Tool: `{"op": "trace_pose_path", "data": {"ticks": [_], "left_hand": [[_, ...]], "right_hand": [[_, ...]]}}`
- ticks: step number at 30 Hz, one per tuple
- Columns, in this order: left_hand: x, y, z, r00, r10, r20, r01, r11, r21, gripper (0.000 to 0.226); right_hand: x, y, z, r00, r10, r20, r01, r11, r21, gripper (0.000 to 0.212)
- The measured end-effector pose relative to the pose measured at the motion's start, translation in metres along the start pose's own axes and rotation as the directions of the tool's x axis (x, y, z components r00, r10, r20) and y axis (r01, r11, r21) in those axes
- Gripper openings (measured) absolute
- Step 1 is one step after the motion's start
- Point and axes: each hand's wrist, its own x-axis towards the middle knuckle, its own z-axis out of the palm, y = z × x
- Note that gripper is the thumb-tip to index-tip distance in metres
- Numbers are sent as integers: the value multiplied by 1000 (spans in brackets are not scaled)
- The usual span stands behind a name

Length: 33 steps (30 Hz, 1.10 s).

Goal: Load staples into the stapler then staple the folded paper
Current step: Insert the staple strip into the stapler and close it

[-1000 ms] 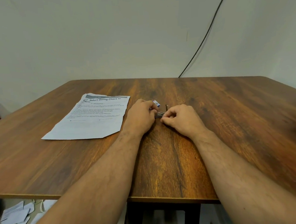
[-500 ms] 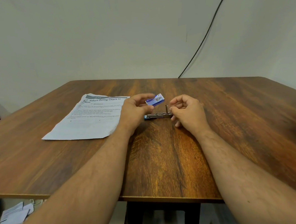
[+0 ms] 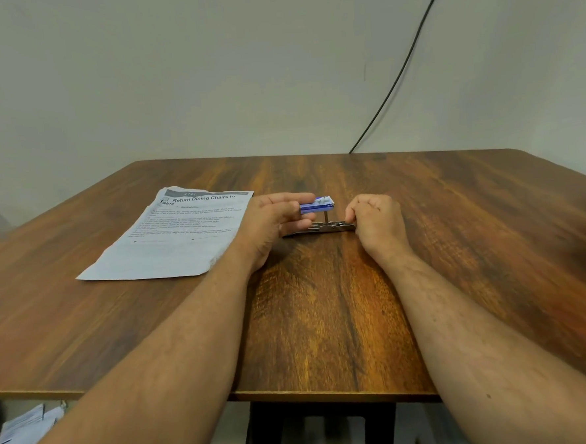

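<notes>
**Loading step: stapler open, staples not yet in**

Landmark: stapler (image 3: 321,227), lying open on the counter (image 3: 325,322), metal magazine exposed.

- Well left of stapler: printed paper (image 3: 179,234), flat, a sheet titled "Return Dining Chairs to Table". Untouched.
- Left hand (image 3: 271,223), at stapler's left end: grip curled round the blue staple box (image 3: 317,205), held just above the stapler; lower fingers touch the stapler.
- Right hand (image 3: 377,221), at stapler's right end: fingers curled, pinching that end. Exact contact hidden.

Next, my read: get a staple strip out of the box, seat it in the magazine, close it.

Obstructions: none between stapler and paper. Black cable (image 3: 402,67) on the wall behind, well clear.
</notes>
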Motion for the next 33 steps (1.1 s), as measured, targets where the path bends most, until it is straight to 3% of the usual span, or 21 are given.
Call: {"op": "trace_pose_path", "data": {"ticks": [8,14,17,22,26,33], "left_hand": [[0,1,-1,998,-54,-24,54,999,-6,32],[0,3,0,998,-40,-46,38,998,-47,30],[0,3,0,998,-37,-58,35,999,-40,30],[0,5,1,992,-68,-111,65,997,-32,34],[-1,5,2,989,-49,-140,48,999,-11,36],[0,1,0,997,5,-77,-6,1000,-8,12]], "right_hand": [[-4,-6,-4,995,23,94,-28,998,60,23],[-1,0,1,992,-30,121,38,997,-62,28],[-2,2,1,994,-46,96,50,998,-43,32],[-7,4,1,959,-256,120,264,962,-62,43],[-9,4,1,929,-305,211,325,943,-69,45],[-10,3,0,912,-294,286,328,941,-80,35]]}}
